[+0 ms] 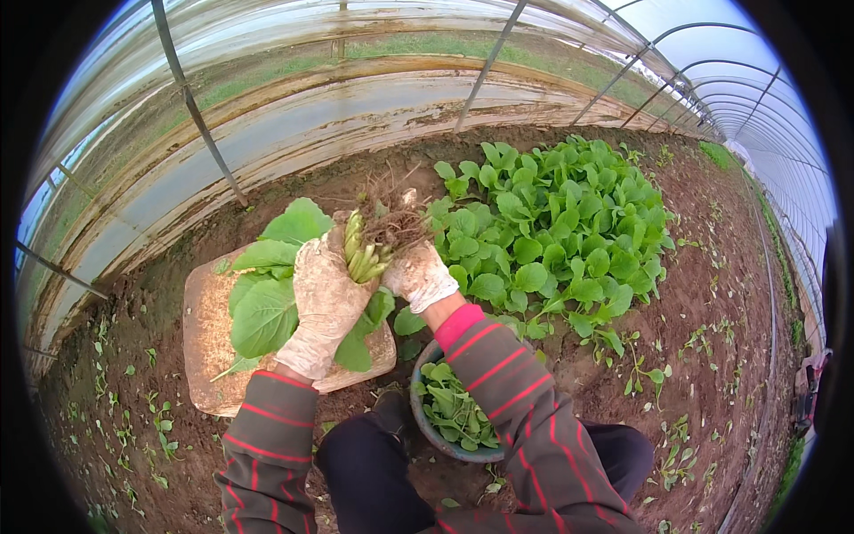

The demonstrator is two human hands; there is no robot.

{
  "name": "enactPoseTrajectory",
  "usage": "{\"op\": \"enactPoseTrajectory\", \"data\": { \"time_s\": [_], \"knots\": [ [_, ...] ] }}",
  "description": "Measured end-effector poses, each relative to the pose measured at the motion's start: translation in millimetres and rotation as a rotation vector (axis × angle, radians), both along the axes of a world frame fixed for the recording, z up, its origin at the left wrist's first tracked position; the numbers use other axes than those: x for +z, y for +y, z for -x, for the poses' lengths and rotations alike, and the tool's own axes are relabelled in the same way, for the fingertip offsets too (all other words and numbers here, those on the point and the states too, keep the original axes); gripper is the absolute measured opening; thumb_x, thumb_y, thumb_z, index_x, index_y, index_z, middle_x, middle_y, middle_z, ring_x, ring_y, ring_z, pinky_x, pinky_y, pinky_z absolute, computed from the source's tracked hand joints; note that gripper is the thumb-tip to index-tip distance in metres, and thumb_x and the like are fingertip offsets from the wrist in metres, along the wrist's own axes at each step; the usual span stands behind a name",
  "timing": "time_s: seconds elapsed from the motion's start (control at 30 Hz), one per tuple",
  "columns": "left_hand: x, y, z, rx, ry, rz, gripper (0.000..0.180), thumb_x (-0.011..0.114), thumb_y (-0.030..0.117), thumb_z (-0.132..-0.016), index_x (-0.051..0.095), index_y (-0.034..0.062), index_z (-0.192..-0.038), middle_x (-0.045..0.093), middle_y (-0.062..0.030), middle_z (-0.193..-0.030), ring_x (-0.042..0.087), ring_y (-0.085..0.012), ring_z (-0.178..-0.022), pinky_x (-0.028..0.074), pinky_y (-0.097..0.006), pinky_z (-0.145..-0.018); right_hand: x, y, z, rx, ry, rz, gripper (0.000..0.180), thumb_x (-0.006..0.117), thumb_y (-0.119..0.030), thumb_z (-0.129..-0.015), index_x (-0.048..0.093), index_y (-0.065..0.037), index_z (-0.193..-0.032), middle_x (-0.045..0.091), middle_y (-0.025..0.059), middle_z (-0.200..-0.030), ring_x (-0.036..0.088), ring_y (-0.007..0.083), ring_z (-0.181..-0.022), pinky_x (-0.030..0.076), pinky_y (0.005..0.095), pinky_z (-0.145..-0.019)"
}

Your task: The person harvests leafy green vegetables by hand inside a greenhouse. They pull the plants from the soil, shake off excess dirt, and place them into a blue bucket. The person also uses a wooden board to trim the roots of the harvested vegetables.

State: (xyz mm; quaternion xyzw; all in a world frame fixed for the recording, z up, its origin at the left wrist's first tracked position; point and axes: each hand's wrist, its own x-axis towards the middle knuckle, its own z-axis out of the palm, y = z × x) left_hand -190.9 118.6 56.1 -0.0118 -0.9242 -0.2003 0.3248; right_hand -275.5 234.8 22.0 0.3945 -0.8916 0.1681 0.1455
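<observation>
My left hand [322, 289], in a soiled white glove, is closed around a bunch of leafy greens [265, 316]. The pale stems [363, 254] point up and to the right, and the broad leaves hang out to the left and below. Brown, soil-covered roots [391, 218] stick out past the stems. My right hand [418, 267], gloved as well, is closed at the root end; its fingers are partly hidden behind the roots. Beneath the bunch lies a worn, tan board [209, 356] on the soil.
A dense patch of growing greens [560, 231] stands to the right. Between my knees a round tub [427, 427] holds small loose leaves [458, 409]. Plastic greenhouse sheeting [294, 133] on metal hoops [191, 102] runs along the far side. Small plants [654, 374] are scattered over the soil.
</observation>
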Motion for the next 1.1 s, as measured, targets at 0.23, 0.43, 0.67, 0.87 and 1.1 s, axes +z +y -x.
{"op": "enactPoseTrajectory", "data": {
  "time_s": [0.23, 0.43, 0.67, 0.87, 1.1],
  "knots": [
    [-104.1, -20.9, 37.0, 0.103, -0.321, 0.529, 0.046, 0.058, 0.011, -0.066, 0.048, 0.0019, -0.11, 0.052, -0.0123, -0.095, 0.049, -0.0285, -0.096, 0.032, -0.041, -0.094, -149.6, -53.5, 33.0, -0.033, -0.869, 0.436, 0.052, 0.026, -0.039, -0.09, 0.03, -0.014, -0.135, 0.029, 0.0063, -0.14, 0.025, 0.0256, -0.129, 0.016, 0.0417, -0.108],
    [-161.4, 9.0, 49.4, -0.019, -0.41, 0.385, 0.051, 0.057, 0.011, -0.065, 0.048, 0.0043, -0.114, 0.052, -0.0114, -0.096, 0.049, -0.0275, -0.096, 0.032, -0.039, -0.093, -228.9, -0.5, 36.8, 0.034, -2.158, 2.164, 0.04, 0.023, -0.025, -0.095, 0.04, -0.007, -0.126, 0.041, 0.0109, -0.13, 0.04, 0.024, -0.117, 0.034, 0.038, -0.1],
    [-167.8, 13.2, 60.5, 0.021, -0.575, 0.417, 0.073, 0.062, 0.014, -0.062, 0.036, 0.0066, -0.13, 0.048, -0.0107, -0.096, 0.046, -0.0277, -0.097, 0.033, -0.038, -0.091, -241.0, 99.7, 41.9, -0.675, -1.541, 1.666, 0.03, 0.045, -0.019, -0.089, 0.051, -0.004, -0.114, 0.06, 0.01, -0.102, 0.061, 0.0242, -0.08, 0.05, 0.0317, -0.066],
    [-167.1, 13.6, 64.8, -0.017, -0.464, 0.406, 0.07, 0.064, 0.012, -0.06, 0.04, 0.0073, -0.126, 0.048, -0.0115, -0.094, 0.046, -0.0295, -0.093, 0.034, -0.04, -0.09, -286.4, 178.6, 107.7, -1.023, -1.405, 1.804, 0.047, 0.047, -0.031, -0.086, 0.038, -0.011, -0.128, 0.043, 0.0093, -0.128, 0.044, 0.0272, -0.11, 0.036, 0.0377, -0.086],
    [-171.4, 14.0, 65.6, -0.03, -0.452, 0.362, 0.063, 0.061, 0.007, -0.058, 0.046, 0.0067, -0.119, 0.049, -0.0115, -0.091, 0.047, -0.0301, -0.092, 0.034, -0.041, -0.089, -256.2, 138.7, 149.9, -1.556, -1.865, 2.028, 0.065, 0.052, -0.043, -0.084, 0.023, -0.018, -0.137, 0.025, 0.0105, -0.141, 0.023, 0.0362, -0.128, 0.019, 0.0592, -0.1]
  ]
}}
